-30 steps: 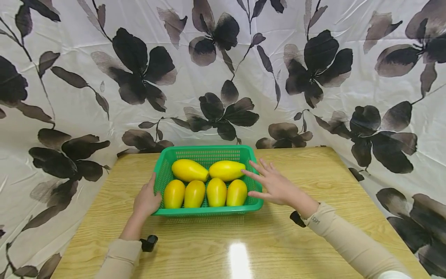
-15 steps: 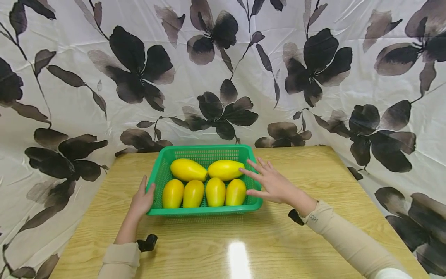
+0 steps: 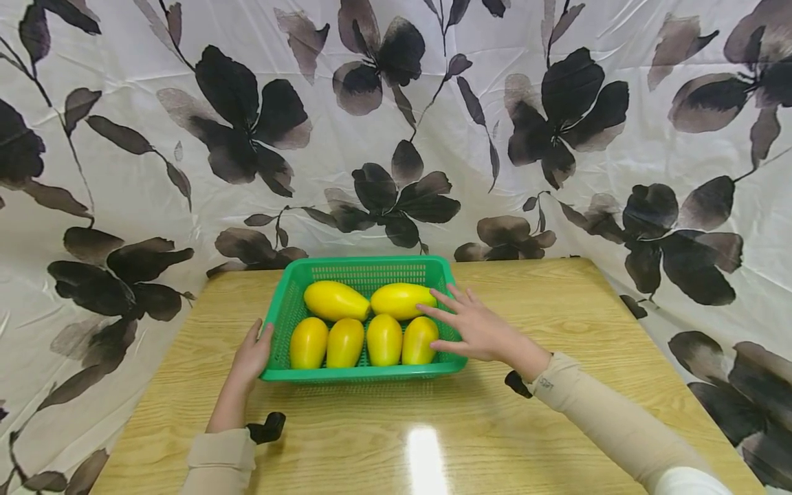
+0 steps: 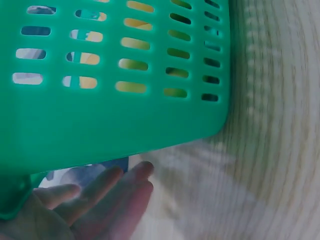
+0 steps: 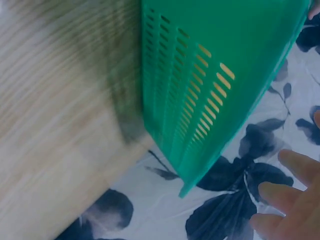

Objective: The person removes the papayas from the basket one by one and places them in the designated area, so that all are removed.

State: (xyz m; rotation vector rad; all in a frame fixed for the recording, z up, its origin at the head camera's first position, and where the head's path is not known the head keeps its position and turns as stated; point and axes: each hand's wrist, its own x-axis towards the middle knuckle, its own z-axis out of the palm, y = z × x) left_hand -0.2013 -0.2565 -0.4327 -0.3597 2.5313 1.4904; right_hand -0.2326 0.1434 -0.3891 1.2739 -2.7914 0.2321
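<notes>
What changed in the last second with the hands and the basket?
The left hand has moved outward, to the left, its fingers now outside the green basket's left rim; the near left corner of that rim shows slightly farther left. The right hand, fingers spread, has shifted slightly left, farther over the right side. The six yellow fruits stayed in the same arrangement.

Open room above the green basket (image 3: 365,374), slotted walls (image 4: 115,120) barring low entry, floral cloth (image 3: 396,124) behind

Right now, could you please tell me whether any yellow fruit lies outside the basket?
No, all six yellow fruits lie inside the green basket.
</notes>
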